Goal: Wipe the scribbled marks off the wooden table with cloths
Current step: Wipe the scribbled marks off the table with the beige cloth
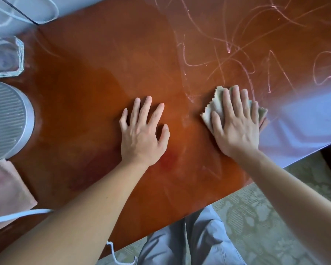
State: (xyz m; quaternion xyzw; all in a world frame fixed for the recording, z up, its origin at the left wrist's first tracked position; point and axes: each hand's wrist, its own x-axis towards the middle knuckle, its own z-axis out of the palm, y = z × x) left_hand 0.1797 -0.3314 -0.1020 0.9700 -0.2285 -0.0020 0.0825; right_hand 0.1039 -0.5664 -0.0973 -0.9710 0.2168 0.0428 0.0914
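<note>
While my right hand (235, 123) presses flat, fingers spread, on the cloth (214, 106) just below the pink scribbles (237, 54), my left hand (141, 131) rests open and bare on the table (84, 92). A second pink cloth (6, 188) lies far left.

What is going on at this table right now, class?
A person is wiping a wooden table. The right hand presses flat on a pale green cloth at the edge of the pink scribbled marks, which still cover the far right part. The left hand rests bare on the cleaner middle. A pink cloth lies unused at the left, near a round grey device and a glass dish.
</note>
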